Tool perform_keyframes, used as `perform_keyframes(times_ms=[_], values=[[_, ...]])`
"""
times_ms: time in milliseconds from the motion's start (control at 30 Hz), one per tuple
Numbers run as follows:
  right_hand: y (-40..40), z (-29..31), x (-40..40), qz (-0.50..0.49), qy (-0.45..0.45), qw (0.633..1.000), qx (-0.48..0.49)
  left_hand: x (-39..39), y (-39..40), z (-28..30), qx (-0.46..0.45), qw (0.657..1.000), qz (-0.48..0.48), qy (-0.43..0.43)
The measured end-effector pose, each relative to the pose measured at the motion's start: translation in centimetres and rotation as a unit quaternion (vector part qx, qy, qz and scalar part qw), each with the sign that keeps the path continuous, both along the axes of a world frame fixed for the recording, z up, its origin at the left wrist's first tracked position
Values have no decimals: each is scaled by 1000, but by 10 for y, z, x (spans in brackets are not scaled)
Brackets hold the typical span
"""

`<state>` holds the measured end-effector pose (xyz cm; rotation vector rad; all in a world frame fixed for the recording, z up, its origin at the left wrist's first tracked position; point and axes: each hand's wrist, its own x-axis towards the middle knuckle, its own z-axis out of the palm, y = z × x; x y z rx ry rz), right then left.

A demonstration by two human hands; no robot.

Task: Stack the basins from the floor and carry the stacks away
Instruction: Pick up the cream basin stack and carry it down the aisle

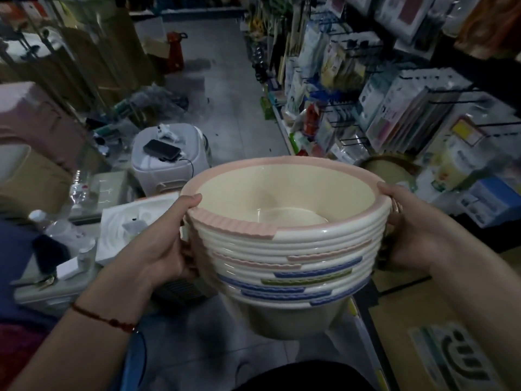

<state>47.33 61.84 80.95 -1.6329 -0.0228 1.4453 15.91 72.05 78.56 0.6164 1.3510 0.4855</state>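
Stacking looks done: left hand (166,244) and right hand (406,230) grasp the basin stack (284,249) at nine and three o'clock, carrying remains.

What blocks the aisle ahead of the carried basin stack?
Both the left hand and the right hand grip the basin stack. The tiled aisle floor directly ahead looks passable; a grey stool with a phone crowds its left edge.
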Motion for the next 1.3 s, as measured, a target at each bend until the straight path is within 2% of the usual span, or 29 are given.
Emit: perform_keyframes(times_ms=[367, 600, 933, 1167, 1300], values=[[148, -33, 102, -2, 68, 998, -8, 107, 123, -8, 2, 998, 39, 44], [233, -31, 161, 9, 63, 998, 9, 164, 183, -3, -5, 997, 66, 35], [338, -11, 187, 45, 40, 998, 27, 185, 273, -3, 19, 995, 97, 15], [439, -13, 182, 57, -10, 998, 12, 175, 368, -20, -5, 996, 81, -36], [506, -19, 169, 54, 1, 999, -3, 165, 439, -26, -23, 994, 99, -33]])
